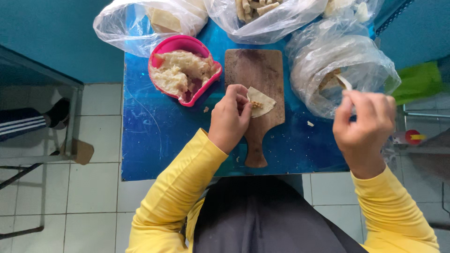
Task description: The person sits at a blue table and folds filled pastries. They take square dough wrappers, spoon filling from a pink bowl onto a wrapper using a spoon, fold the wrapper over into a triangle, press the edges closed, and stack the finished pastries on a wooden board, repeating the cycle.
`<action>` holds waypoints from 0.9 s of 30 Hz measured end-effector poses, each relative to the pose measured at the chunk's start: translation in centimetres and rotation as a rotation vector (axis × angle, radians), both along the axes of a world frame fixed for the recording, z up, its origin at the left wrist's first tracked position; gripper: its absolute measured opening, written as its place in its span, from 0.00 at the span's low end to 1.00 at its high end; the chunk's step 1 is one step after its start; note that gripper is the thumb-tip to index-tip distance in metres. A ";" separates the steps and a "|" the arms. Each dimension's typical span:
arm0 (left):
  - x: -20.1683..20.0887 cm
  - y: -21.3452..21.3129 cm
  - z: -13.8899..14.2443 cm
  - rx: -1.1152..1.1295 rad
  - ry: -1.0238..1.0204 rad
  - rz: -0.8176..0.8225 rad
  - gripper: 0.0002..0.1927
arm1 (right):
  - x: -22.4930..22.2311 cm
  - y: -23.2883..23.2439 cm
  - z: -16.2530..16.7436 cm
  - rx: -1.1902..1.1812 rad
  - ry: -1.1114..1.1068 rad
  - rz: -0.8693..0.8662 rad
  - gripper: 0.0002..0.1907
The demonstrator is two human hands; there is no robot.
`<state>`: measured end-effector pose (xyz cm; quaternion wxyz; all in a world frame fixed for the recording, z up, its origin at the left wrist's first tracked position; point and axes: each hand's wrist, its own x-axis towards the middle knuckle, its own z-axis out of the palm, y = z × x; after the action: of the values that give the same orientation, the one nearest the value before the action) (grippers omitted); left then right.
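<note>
The person in yellow sleeves sits close over a small blue table [154,136], and everything is set within arm's reach, which seems to be the point of the crowding. A wooden paddle board [260,75] lies in the middle with its handle toward the person, so it serves as the flat working surface. On it rests a pale folded wrapper [263,101] with a little filling showing at its open edge; the left hand [229,119] is bent over it, fingertips pinching and pressing its near side, I'd say to keep it from sliding while the fold is made. The pink bowl [161,54] of lumpy pale filling sits just left of the board, handy to that hand. The right hand [363,124] is lifted off the table beside the clear plastic bag [347,65] on the right, fingers curled; a thin pale piece shows just above them at the bag's mouth, though whether the fingers grip it I cannot tell. More bags [140,21] of pale pieces line the far edge, out of the way
</note>
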<state>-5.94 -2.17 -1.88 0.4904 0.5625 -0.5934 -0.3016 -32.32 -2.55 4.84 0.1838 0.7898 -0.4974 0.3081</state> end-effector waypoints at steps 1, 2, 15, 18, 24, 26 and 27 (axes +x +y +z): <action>-0.3 0.0 -0.1 -0.009 0.021 -0.009 0.15 | 0.1 -0.3 0.3 0.048 0.018 0.010 0.09; -0.5 0.0 -0.1 -0.021 0.042 -0.018 0.15 | 0.3 -0.5 0.6 0.094 0.035 0.024 0.14; -3.1 -0.6 1.0 -0.106 -0.147 0.007 0.15 | 4.2 -5.5 -3.5 0.569 -0.180 0.333 0.06; -2.5 -1.3 0.8 -0.117 -0.155 0.014 0.15 | 5.0 -6.8 -4.2 0.539 -0.217 0.398 0.04; -1.9 -1.9 -0.1 -0.154 -0.209 0.019 0.14 | 5.9 -7.1 -4.4 0.778 -0.368 0.363 0.07; -1.9 -1.9 -0.2 -0.152 -0.214 0.021 0.13 | 6.2 -7.0 -4.2 0.874 -0.456 0.313 0.09; -1.9 -1.9 -0.1 -0.152 -0.214 0.018 0.13 | 6.3 -7.0 -4.1 0.921 -0.499 0.287 0.11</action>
<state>-7.85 -4.04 -2.03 0.4680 0.5581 -0.6585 -0.1897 -25.98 -9.50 0.72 -0.3489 0.7514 -0.4968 0.2586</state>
